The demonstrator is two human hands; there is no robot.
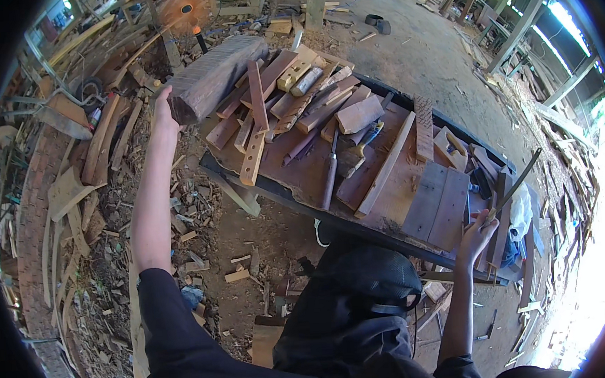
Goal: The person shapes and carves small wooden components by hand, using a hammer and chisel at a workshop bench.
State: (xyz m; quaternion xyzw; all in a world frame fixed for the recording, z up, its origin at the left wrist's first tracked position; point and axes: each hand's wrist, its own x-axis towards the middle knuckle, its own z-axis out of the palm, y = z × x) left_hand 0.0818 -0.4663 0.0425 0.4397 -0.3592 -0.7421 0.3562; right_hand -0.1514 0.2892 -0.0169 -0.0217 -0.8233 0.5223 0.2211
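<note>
Faces a table (284, 166) strewn with wood pieces (361, 115). Touches a thick dark wooden block (218, 77), at the table's far left corner, with the left grip (165, 113) by its left end; cannot tell whether clasping it. Grasps a slim dark rod (521, 179) in the right grip (478, 236), over the table's near right end. Has a long-handled tool (330, 170) mid-table and a short grey cylinder (306, 81) farther left.

The block (231, 68) is formed of dark, matt wood, its top marked by fine lines. Dull, dusty wood is shown by the surface (274, 166); smoother, greyed wood by the boards (436, 199). White, crinkled plastic is suggested by the bag (520, 212). The sleeve (176, 319) is made of matt black cloth.
</note>
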